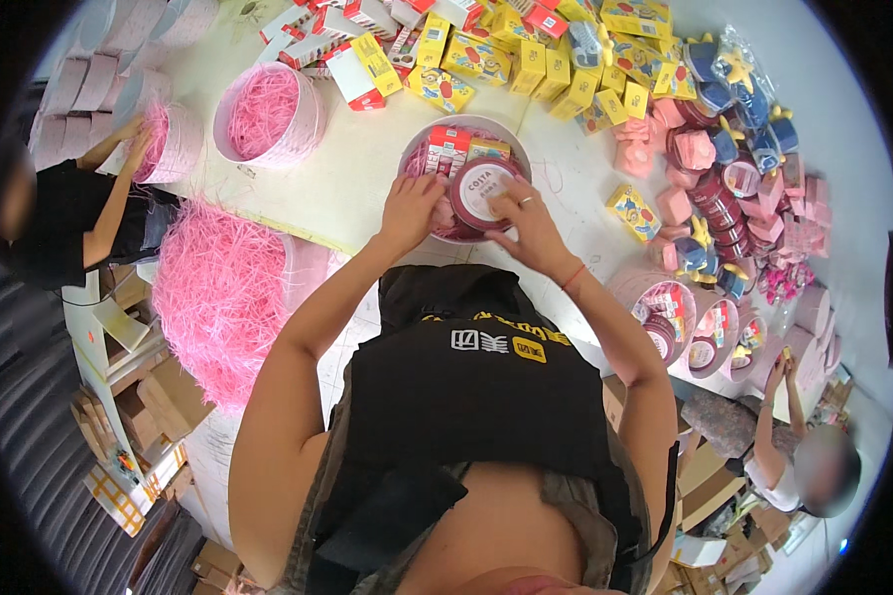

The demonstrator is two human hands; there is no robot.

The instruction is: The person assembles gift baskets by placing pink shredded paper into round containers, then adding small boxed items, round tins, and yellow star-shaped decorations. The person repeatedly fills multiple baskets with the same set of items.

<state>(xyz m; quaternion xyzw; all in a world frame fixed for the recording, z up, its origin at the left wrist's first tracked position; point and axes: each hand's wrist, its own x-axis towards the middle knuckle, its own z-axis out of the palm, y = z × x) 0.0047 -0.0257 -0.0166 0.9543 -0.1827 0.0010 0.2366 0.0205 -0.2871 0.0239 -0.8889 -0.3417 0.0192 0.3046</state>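
Note:
In front of me stands a round pale pink gift bucket (516, 130), lined with pink shredded paper. Inside it are a red and white box (447, 149), a small yellow box (489, 149) and a round dark red tub with a white label (481, 190). My right hand (531, 226) grips the right side of the tub, thumb and fingers at its edge. My left hand (414, 206) reaches over the bucket's left rim, its fingers bent down beside the tub around a pinkish thing that they mostly hide.
Red boxes (352, 74) and yellow boxes (476, 58) lie piled at the back. Dark red tubs (716, 213) and pink items crowd the right, above filled buckets (712, 332). At left are a paper-filled bucket (268, 114), a shredded-paper heap (223, 297) and a co-worker's hands (139, 139).

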